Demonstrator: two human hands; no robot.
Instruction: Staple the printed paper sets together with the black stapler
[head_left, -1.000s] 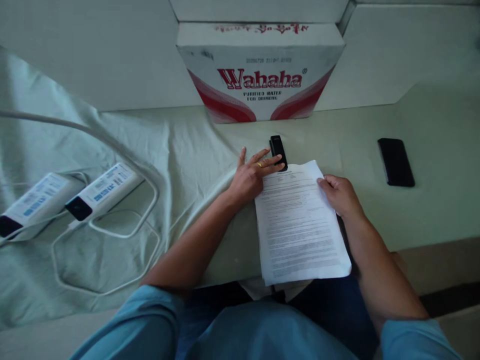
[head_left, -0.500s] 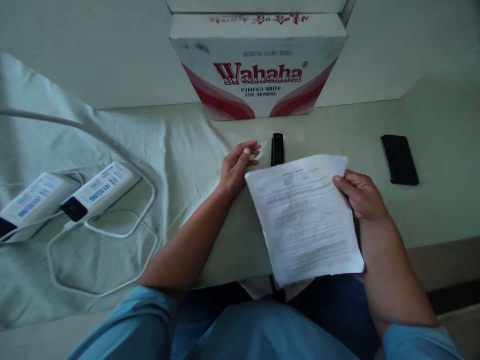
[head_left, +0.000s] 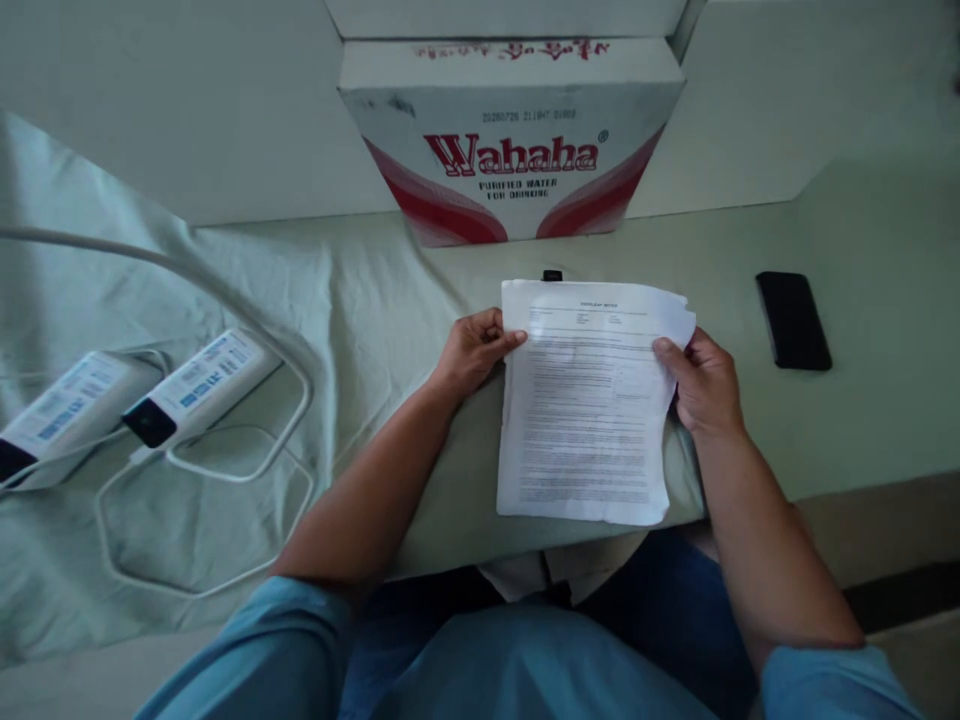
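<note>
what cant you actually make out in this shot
- Small black object, head view: only its top end shows; the stack of papers covers the rest.
- Print on the papers: too small and blurred to read.
- Left hand and right hand: fingers behind the sheets are hidden.
- Power bricks: left end cut off by the frame edge.
- Phone: dark screen, nothing shown.

White printed papers (head_left: 587, 400), red-and-white box (head_left: 512, 140), black phone (head_left: 793, 320)
</note>
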